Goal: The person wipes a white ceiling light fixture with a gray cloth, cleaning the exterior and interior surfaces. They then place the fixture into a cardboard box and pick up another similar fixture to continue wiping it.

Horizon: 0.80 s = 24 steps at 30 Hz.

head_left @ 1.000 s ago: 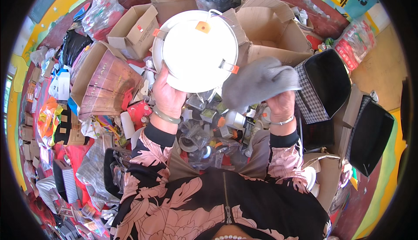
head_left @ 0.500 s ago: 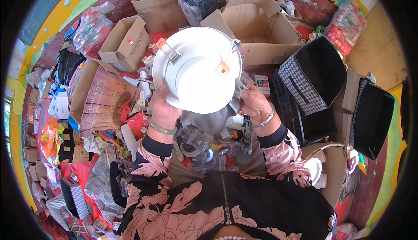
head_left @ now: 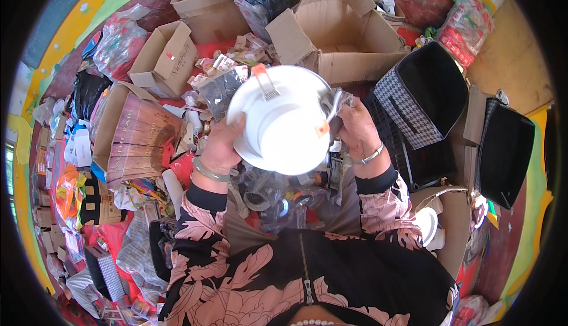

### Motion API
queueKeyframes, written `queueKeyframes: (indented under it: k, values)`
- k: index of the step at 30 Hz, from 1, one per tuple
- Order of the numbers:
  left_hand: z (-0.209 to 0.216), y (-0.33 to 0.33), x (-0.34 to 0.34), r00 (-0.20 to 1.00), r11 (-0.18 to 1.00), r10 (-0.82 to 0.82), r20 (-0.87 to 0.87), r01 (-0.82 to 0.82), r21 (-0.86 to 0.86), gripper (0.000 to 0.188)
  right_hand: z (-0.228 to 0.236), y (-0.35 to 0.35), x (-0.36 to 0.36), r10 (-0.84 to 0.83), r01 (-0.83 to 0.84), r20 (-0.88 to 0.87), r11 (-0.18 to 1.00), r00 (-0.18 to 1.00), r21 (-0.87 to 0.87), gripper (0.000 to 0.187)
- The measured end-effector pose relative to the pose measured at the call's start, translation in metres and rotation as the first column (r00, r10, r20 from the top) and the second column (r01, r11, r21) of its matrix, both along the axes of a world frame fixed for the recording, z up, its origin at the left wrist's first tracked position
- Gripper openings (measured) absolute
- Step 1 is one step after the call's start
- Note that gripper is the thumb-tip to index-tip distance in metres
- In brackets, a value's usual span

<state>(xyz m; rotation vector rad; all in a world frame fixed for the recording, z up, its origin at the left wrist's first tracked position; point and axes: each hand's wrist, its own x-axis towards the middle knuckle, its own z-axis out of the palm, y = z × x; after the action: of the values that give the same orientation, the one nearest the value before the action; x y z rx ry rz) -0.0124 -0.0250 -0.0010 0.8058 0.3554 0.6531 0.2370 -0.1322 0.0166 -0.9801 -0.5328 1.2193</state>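
A round white recessed downlight (head_left: 294,131) is held up in front of me, with an orange-tipped spring clip on its far left and an orange tip on its right side. My left hand (head_left: 221,145) grips its left rim, thumb on top and the other fingers hidden below. My right hand (head_left: 357,126) is closed at its right side, pinching crumpled clear plastic (head_left: 337,106) close to the lamp's edge. Below both hands, a heap of clear plastic packaging (head_left: 275,202) lies between my knees.
An open cardboard box (head_left: 349,36) stands at the far side, and a smaller carton (head_left: 165,60) at far left. Black bins with checked sides (head_left: 423,98) are on the right. Small cartons (head_left: 248,51) lie beyond the lamp. A box with white round parts (head_left: 452,225) is near right.
The downlight has come nearer to me and turned slightly, both hands moving with it. The right hand has shifted a little to the right and far side with the plastic.
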Motion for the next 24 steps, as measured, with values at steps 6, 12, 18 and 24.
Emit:
queueKeyframes:
  k: [6,12,18,24]
  values:
    - [0.004,0.001,0.009,0.993,0.994,-0.046,-0.108,0.035,-0.101,0.039,-0.013,0.006,0.005,-0.068,0.068,-0.013,0.997,0.998,0.03,0.014]
    - [0.007,-0.015,0.037,0.956,0.976,0.172,0.236,-0.133,-0.174,0.05,-0.017,0.018,-0.013,-0.344,0.37,-0.268,0.927,0.9,0.053,0.015]
    - [-0.003,-0.019,0.05,0.938,0.943,0.297,0.18,-0.258,-0.211,0.06,-0.017,0.016,-0.04,-0.333,0.366,-0.295,0.928,0.895,0.063,0.014]
    - [-0.002,-0.005,0.032,0.968,0.983,0.176,0.177,-0.162,-0.089,0.052,-0.014,0.007,-0.034,-0.327,0.352,-0.133,0.894,0.936,0.278,0.028]
